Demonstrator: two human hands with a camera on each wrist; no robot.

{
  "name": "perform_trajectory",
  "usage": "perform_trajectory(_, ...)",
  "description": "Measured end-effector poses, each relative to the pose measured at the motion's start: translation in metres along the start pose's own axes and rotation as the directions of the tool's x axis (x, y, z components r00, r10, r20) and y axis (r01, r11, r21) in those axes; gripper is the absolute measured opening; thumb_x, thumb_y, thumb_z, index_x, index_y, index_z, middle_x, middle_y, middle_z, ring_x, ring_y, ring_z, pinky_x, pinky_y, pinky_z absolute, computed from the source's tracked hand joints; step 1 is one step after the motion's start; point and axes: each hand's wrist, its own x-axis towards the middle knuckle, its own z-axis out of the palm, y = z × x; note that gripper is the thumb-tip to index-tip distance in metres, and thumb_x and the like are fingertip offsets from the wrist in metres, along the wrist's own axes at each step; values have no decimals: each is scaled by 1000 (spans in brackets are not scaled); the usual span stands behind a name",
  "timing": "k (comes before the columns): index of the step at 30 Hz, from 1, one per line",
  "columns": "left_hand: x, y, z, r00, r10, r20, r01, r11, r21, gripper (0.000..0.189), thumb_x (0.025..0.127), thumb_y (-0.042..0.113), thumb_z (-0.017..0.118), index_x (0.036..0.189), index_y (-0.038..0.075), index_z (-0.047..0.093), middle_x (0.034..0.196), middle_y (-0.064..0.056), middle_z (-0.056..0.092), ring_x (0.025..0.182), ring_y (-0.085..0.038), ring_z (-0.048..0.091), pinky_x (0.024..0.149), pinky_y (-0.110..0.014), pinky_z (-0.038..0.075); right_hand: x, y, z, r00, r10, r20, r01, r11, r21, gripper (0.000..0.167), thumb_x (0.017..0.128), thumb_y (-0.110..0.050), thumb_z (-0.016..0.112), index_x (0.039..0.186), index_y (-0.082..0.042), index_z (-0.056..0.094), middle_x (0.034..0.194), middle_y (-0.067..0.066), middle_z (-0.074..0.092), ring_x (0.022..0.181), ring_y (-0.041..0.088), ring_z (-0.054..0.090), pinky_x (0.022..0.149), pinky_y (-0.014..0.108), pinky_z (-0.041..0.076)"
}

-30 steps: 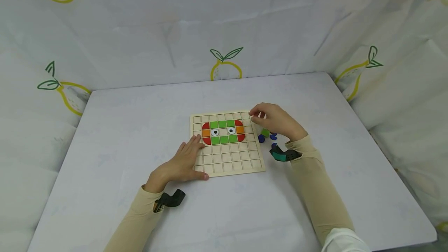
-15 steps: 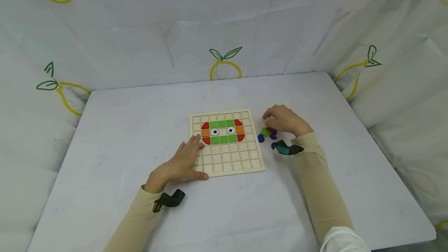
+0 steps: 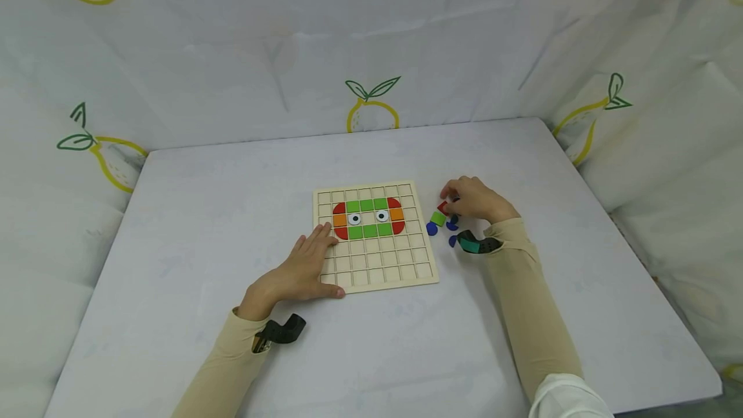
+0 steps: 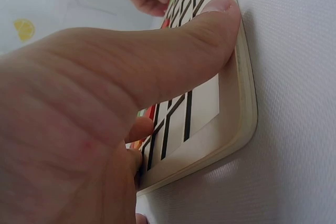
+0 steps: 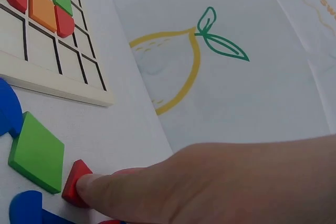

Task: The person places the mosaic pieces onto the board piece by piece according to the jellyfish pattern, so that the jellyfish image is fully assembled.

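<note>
In the head view my left hand (image 3: 300,269) rests spread over the left side of a wooden grid board (image 3: 406,273), its thumb at the front edge. The left wrist view shows that thumb lying over the board's corner. Red, orange and green tiles (image 3: 367,231) with two eye discs (image 3: 355,218) form a face on the grid. My right hand (image 3: 476,200) is right of the board, over loose pieces. Its thumb tip touches a red piece (image 5: 76,184) lying on the table; no second finger shows on that piece. A green square (image 5: 37,153) lies beside it.
Several blue pieces (image 3: 432,229) lie close to the board's right edge. The white table (image 3: 220,211) stretches around the board. A white curtain with lemon prints (image 3: 374,113) hangs behind it.
My right hand has moved from the board's upper right corner to the loose pieces on the right and lowered onto them. A red piece now shows further up and left. My left hand stays put.
</note>
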Motion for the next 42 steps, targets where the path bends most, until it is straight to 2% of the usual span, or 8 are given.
perform_trajectory(4, 0, -1, 0, 1000, 0, 0, 0, 1000, 2, 99, 79, 41, 85, 151, 1, 31, 171, -19, 2, 160, -36, 0, 127, -61, 5, 2, 2, 1, 1000, 11, 1, -11, 1000, 16, 34, 95, -14, 63, 125, 2, 64, 119, 22, 62, 100, 30, 56, 93, 48, 51)
perform_trajectory(9, 1, -1, 1, 1000, -9, 3, 9, 1000, 11, 99, 79, 42, 86, 152, 3, 31, 172, -17, 1, 160, -34, -1, 128, -59, 4, -1, 2, 0, 1000, 11, 24, -11, 1000, 18, 41, 93, -23, 69, 127, -1, 63, 117, 20, 58, 106, 33, 48, 91, 48, 48)
perform_trajectory(17, 1, -1, 1, 1000, -13, 4, 13, 1000, 9, 99, 79, 41, 86, 152, 2, 31, 172, -18, 1, 160, -35, -1, 128, -59, 4, -3, 0, 1, 997, 16, 78, -14, 1000, -22, 54, 87, -26, 74, 136, -12, 58, 130, 20, 51, 115, 36, 38, 89, 47, 45)
perform_trajectory(27, 1, -1, 1, 1000, -9, -1, 9, 1000, 10, 99, 79, 42, 86, 152, 2, 32, 172, -18, 3, 160, -35, 0, 128, -60, 5, 5, -6, 8, 998, 42, -41, -42, 999, 1, 41, 94, -28, 68, 128, -6, 63, 119, 18, 60, 111, 33, 48, 95, 49, 48)
perform_trajectory(32, 1, 0, 0, 1000, -12, 0, 12, 1000, 5, 98, 79, 41, 86, 152, 2, 32, 172, -17, 2, 160, -34, -1, 128, -59, 4, 8, -9, 11, 998, -7, -60, 7, 1000, 7, 42, 92, -26, 72, 126, -2, 64, 118, 18, 61, 112, 33, 51, 95, 48, 50)
perform_trajectory(37, 1, 0, 0, 1000, -14, 2, 14, 1000, 4, 98, 79, 40, 86, 152, 2, 31, 172, -17, 2, 160, -34, -1, 128, -59, 4, 12, -12, 16, 995, -52, -82, 52, 999, 0, 37, 94, -16, 68, 127, 2, 66, 118, 20, 65, 108, 32, 56, 99, 49, 51)
perform_trajectory(42, 0, 0, 0, 1000, -10, -2, 10, 1000, 1, 98, 79, 40, 86, 151, 2, 32, 172, -18, 3, 160, -35, 0, 128, -60, 4, 13, -16, 14, 993, -44, -113, 53, 996, 75, 37, 93, -14, 64, 127, 1, 65, 120, 18, 65, 106, 31, 55, 95, 47, 52)
